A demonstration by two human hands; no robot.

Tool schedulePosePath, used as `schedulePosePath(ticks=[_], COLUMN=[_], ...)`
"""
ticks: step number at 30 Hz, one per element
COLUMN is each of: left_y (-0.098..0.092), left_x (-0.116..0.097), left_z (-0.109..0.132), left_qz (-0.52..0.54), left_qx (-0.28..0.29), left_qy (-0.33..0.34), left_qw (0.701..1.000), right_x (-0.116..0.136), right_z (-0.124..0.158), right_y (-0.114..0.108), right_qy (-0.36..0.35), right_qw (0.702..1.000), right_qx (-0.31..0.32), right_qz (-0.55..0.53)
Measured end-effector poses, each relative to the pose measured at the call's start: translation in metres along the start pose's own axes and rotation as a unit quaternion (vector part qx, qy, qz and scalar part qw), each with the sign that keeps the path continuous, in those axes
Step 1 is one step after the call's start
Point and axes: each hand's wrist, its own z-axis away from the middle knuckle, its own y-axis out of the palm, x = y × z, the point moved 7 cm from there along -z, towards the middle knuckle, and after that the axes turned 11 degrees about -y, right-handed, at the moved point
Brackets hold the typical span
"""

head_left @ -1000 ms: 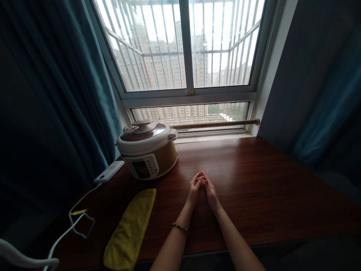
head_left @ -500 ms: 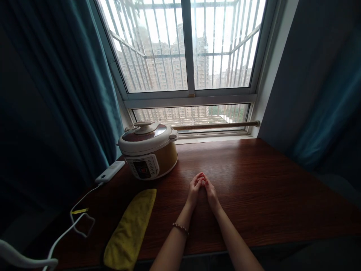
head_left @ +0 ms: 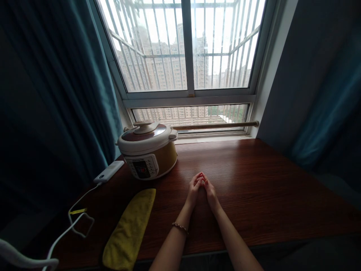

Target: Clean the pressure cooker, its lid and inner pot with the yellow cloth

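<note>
Nothing visibly shifts: the left hand and right hand stay together at the fingertips on the bench, nothing seen in them, so handling seems paused; the cooker stands far left, the cloth lies near left, both untouched

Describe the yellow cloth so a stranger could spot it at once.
From the window, look down to the brown table. A cooker stands at its back left, and in front of it lies the cloth. Long, flat and yellow, it stands apart from the thin white cable to its left.
</note>
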Motion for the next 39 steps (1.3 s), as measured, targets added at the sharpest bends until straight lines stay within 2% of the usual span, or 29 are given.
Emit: schedulePosePath(ticks=[13,23,28,39], left_y=[0.000,0.006,0.005,0.005], left_x=[-0.001,-0.011,-0.011,-0.012], left_z=[0.001,0.010,0.010,0.011], left_qz=[-0.003,0.000,-0.007,-0.010], left_qx=[0.001,0.003,0.002,-0.002], left_qy=[-0.003,0.001,0.004,0.005], left_qw=[1.000,1.000,1.000,1.000], right_x=[-0.009,0.000,-0.004,0.003], right_z=[0.000,0.000,0.000,0.001], right_y=[0.002,0.000,0.001,0.001], right_qy=[-0.004,-0.009,-0.003,-0.002], right_qw=[0.999,1.000,1.000,1.000], right_qx=[0.009,0.008,0.009,0.007], right_qz=[-0.037,-0.018,-0.017,-0.012])
